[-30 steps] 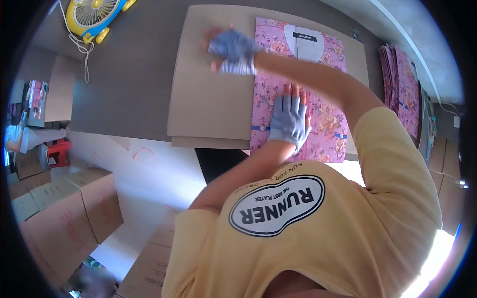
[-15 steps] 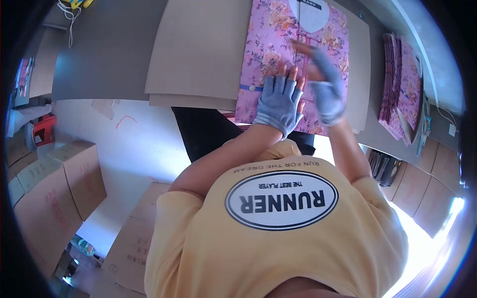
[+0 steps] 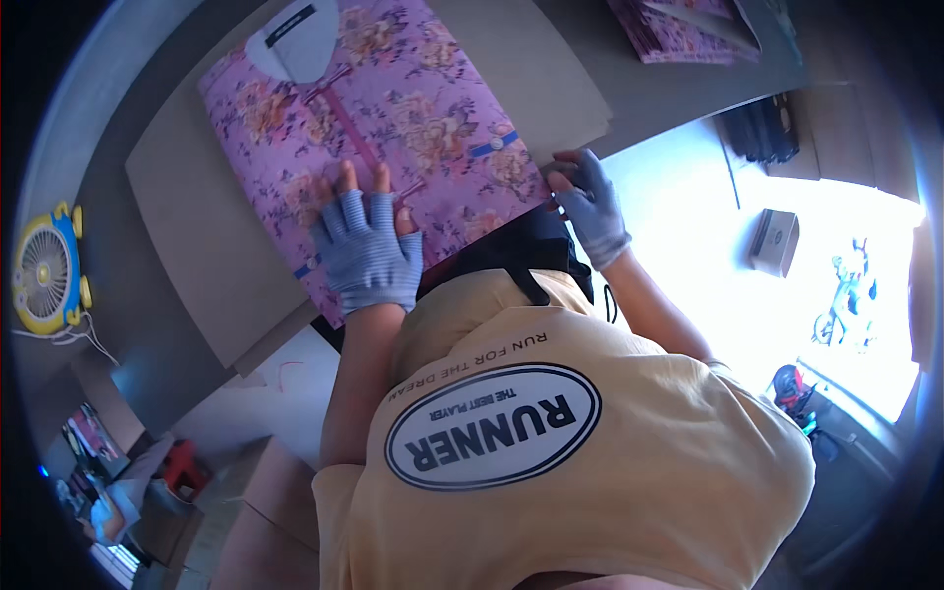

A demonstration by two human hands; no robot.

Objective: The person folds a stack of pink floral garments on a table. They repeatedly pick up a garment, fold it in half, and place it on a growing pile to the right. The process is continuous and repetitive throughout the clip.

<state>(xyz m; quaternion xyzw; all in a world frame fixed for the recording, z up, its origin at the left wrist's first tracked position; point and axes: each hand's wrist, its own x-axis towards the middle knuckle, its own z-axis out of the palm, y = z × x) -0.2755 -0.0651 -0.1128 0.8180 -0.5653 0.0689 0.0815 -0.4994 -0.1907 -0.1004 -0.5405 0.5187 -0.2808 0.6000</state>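
Note:
A flat, folded garment, pink-purple with flowers, a pale neck panel, dark pink trim and blue bands, lies slanted before me. My left hand, in a grey-blue striped fingerless glove, is spread flat on its near left part. Beside its near right corner is my right hand, gloved alike, with fingers bent and apart. I see nothing held in it; whether its fingertips touch the garment's edge is unclear. Beneath the garment lie large grey-brown boards on a dark grey table.
A yellow and blue fan with a white cord stands at the far left. More pink floral pieces are stacked at the back right. Cartons stand low on the left, a small box on the bright floor at right.
The view has turned, so the table and garment now appear slanted. My right hand has gone from above the garment to its near right corner. My left hand stays flat on it.

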